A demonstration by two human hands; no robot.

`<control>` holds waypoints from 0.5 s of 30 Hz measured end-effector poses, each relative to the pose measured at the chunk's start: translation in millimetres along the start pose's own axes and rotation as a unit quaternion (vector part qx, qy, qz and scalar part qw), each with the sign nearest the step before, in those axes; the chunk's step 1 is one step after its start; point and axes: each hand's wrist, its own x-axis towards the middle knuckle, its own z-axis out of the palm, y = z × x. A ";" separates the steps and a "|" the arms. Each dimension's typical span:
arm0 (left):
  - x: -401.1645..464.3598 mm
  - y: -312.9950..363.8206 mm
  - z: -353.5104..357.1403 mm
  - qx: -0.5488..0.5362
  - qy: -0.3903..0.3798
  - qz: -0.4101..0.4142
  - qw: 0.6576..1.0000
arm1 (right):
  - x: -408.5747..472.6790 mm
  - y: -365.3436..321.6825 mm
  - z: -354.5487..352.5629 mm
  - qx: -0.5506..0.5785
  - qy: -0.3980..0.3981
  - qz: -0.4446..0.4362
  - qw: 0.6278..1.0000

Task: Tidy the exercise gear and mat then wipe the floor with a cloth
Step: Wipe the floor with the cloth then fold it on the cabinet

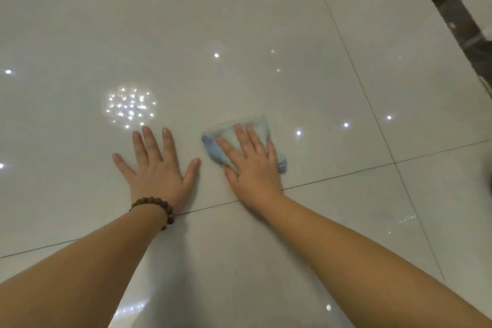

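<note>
A light blue cloth [213, 148] lies flat on the glossy white tiled floor [239, 34]. My right hand [253, 162] presses down on the cloth with straight, spread fingers, and the cloth shows around its fingertips and sides. My left hand [157, 168] lies flat on the bare tile to the left of the cloth, fingers spread, with a brown bead bracelet [157, 208] on its wrist. No exercise gear or mat is in view.
A dark marble strip [450, 10] runs diagonally along the floor at the upper right. Thin grout lines cross the tiles under my wrists. Ceiling lights reflect as bright dots on the floor, with a cluster [130, 108] just beyond my left hand.
</note>
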 end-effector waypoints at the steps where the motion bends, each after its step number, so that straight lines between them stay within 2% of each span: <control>1: 0.3 0.1 0.1 0.000 -0.003 -0.002 1.000 | 6.1 16.2 -7.1 0.002 -0.029 -0.095 0.995; 2: 0.2 0.1 0.5 -0.001 -0.004 -0.003 1.000 | 12.5 46.0 -14.1 -0.006 -0.036 -0.159 0.987; 3: 0.1 0.2 0.8 -0.004 -0.006 -0.004 1.000 | 17.5 83.4 -20.5 -0.012 -0.022 -0.173 0.985; 4: 0.3 0.2 0.5 -0.005 -0.007 -0.002 1.000 | 22.2 122.5 -26.7 -0.021 0.016 -0.128 0.991; 5: 0.1 -0.1 0.4 -0.004 -0.009 -0.001 1.000 | 26.9 156.4 -37.4 -0.024 0.038 -0.032 0.998; 6: -0.2 -0.3 0.3 -0.003 -0.011 -0.001 1.000 | 32.3 178.0 -49.1 -0.018 0.048 0.101 0.994; 8: 1.6 -0.4 0.4 0.000 -0.012 -0.002 1.000 | 56.6 179.6 -55.1 0.016 0.065 0.362 0.930; 9: 2.5 -0.7 0.2 0.003 -0.014 -0.004 1.000 | 74.1 158.4 -51.3 0.026 0.069 0.433 0.898; 10: 2.6 -1.2 -0.4 0.006 -0.017 -0.006 1.000 | 90.4 127.2 -46.3 0.033 0.064 0.452 0.889; 11: 2.4 -1.5 -0.7 0.008 -0.021 -0.007 1.000 | 103.7 94.7 -37.6 0.040 0.056 0.419 0.905; 12: 2.0 -1.2 -1.0 0.006 -0.023 -0.006 1.000 | 111.0 61.7 -25.0 0.040 0.049 0.342 0.937; 14: 2.2 -0.8 -1.8 -0.005 -0.021 -0.008 1.000 | 105.5 6.9 -2.2 0.019 0.026 0.119 0.992; 15: 2.5 -0.7 -2.3 -0.010 -0.021 -0.010 1.000 | 98.4 -0.1 0.9 0.010 -0.002 0.013 1.000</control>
